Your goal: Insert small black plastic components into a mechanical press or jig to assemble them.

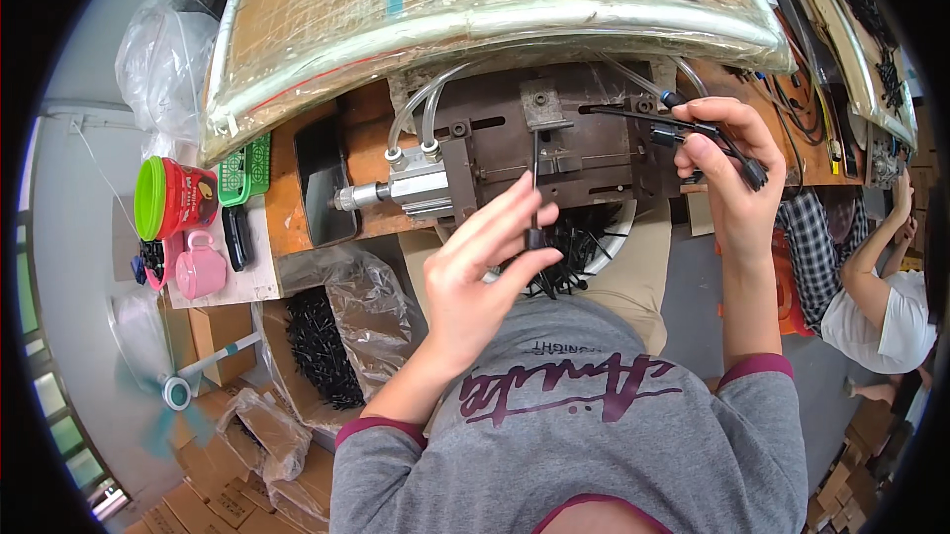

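My left hand (485, 262) is at the middle, thumb and fingers closed around the knobbed end of a thin black rod (535, 237). The rod's far end reaches up to a small metal block (542, 110) on a dark metal fixture (584, 153). Raised to the right of the fixture, my right hand (737, 153) pinches several black knobbed rods (683, 128), their thin ends pointing left. Below my left hand, a white round container (618, 242) with many black rods stands in front of my lap, partly hidden.
A pneumatic cylinder (421, 186) with clear hoses adjoins the fixture's left side, beside a dark phone-like slab (325, 178). A plastic-wrapped cardboard panel (495, 0) carries loose rods. Left stand a red tub (183, 197), green basket (244, 168) and pink mug (202, 267). Another person (881, 306) sits right.
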`<state>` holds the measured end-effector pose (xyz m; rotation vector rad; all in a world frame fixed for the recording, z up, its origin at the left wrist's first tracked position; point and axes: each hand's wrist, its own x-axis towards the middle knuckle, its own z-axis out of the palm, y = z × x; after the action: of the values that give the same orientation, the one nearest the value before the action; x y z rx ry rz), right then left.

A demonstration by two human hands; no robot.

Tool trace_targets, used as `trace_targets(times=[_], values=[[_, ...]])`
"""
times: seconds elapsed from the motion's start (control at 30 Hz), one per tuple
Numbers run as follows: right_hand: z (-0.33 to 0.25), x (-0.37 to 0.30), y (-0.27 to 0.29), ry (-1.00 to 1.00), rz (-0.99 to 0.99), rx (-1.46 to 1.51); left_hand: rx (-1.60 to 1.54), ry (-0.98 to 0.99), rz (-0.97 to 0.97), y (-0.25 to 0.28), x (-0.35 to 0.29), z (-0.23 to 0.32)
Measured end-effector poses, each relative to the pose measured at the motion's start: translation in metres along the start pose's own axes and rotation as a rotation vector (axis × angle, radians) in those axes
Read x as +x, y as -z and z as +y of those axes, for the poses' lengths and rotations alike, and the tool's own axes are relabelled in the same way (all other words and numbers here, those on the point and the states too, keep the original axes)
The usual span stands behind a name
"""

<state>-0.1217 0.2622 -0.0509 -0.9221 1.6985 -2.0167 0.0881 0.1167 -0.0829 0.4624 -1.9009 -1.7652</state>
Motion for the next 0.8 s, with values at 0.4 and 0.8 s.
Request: trace_targets(times=[0.4, 0.8], values=[[0.008, -0.016, -0.010, 0.439, -0.048, -0.478, 1.149, -0.558, -0.047, -0.025, 0.017, -0.037], [0.027, -0.047, -0.024, 0.712, -0.293, -0.713, 0.200, -0.301, -0.062, -0.026, 0.022, 0.001]])
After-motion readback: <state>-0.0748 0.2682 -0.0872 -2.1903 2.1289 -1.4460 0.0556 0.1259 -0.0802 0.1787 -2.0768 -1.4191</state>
